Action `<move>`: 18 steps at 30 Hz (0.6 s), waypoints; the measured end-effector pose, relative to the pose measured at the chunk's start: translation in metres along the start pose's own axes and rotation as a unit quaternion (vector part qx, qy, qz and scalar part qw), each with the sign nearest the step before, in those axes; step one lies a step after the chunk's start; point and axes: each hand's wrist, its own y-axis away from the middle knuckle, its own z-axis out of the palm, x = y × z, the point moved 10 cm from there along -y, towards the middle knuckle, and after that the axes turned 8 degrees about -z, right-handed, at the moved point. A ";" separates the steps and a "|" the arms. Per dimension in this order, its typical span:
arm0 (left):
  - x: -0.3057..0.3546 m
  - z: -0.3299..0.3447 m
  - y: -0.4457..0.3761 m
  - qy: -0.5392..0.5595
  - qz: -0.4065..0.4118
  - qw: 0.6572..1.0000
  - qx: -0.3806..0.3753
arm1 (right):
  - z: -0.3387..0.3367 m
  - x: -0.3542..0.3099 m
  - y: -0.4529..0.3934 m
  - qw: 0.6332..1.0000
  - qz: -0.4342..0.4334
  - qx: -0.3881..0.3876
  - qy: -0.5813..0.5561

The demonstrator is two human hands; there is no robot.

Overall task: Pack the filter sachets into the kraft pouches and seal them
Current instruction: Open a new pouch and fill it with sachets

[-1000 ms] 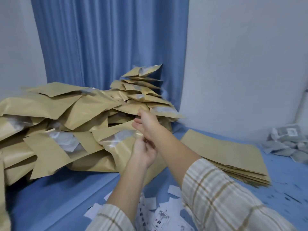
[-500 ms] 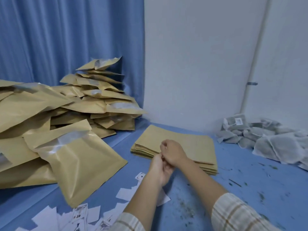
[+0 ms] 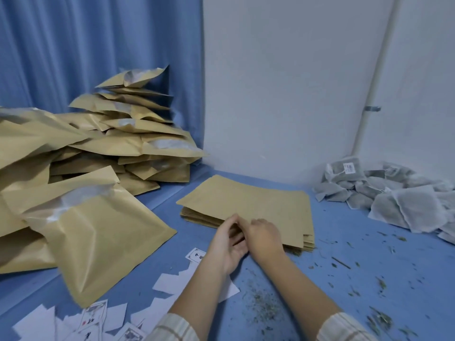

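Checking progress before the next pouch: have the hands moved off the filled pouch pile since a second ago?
Yes. Both hands, left hand and right hand, moved right from the filled pouch pile to the flat empty pouch stack.

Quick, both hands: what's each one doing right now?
Left hand: fingers at the near edge of the flat pouch stack; grip cannot be told.
Right hand: curled at the same edge; grip cannot be told.

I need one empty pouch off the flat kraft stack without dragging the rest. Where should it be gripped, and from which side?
Probably pinch the top pouch at its near edge, coming from the person's side, where both hands are. The stack lies flat, so only its exposed edges offer a grip.
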 end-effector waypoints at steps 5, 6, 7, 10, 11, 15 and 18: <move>0.023 0.018 0.013 -0.015 0.046 0.999 -0.014 | -0.048 -0.014 0.010 0.981 0.012 0.165 -0.105; 0.030 0.017 0.017 0.001 0.062 0.998 -0.001 | -0.058 -0.018 0.012 0.972 0.003 0.197 -0.127; 0.037 0.015 0.022 0.019 0.077 0.997 0.014 | -0.067 -0.023 0.015 0.965 -0.014 0.219 -0.144; 0.057 0.006 0.043 0.033 0.147 0.986 0.066 | -0.080 -0.034 0.013 0.961 -0.046 0.187 -0.198; 0.064 0.004 0.052 -0.003 0.181 0.979 0.092 | -0.080 -0.038 0.010 0.961 -0.047 0.150 -0.228; 0.101 0.009 0.101 -0.283 0.359 0.859 0.229 | -0.084 -0.045 0.005 0.903 -0.007 0.053 -0.427; 0.112 0.033 0.137 -0.488 0.484 0.692 0.220 | -0.096 -0.021 0.008 0.736 0.186 0.092 -0.644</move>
